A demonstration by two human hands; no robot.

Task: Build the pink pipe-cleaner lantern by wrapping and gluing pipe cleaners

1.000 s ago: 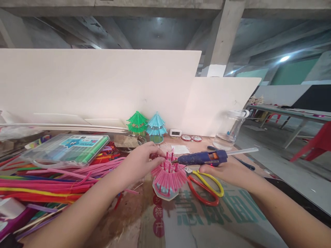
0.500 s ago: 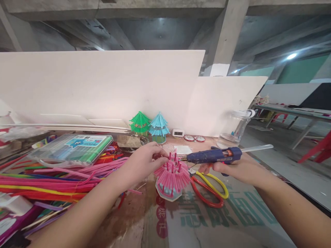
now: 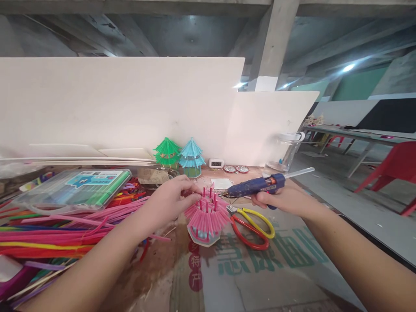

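A small pink pavilion model (image 3: pixel 208 221), its fringed roof made of pipe cleaners with several upright pink posts on top, stands on a pale octagonal base. My left hand (image 3: pixel 178 197) is at its upper left, thumb and fingers closed in a pinch by the roof; whatever lies between the fingertips is hidden. In my right hand (image 3: pixel 276 197) is a blue hot glue gun (image 3: pixel 256 186), a clear glue stick poking from its back end. Its nozzle points left, close to the right side of the roof. Scissors (image 3: pixel 253 227) with one red and one yellow handle lie just right of the model.
Bundles of coloured pipe cleaners (image 3: pixel 65 234) and a clear plastic case (image 3: pixel 42 195) fill the left. Behind stand a green pavilion model (image 3: pixel 167 151), a blue one (image 3: pixel 191 156), a small digital clock (image 3: pixel 216 163) and a clear water jug (image 3: pixel 282 154). A white board (image 3: pixel 130 99) closes off the back.
The whole view has shifted, so everything sits a little further left. The glue gun's nozzle remains by the roof, and my left hand keeps its pinch beside the posts.
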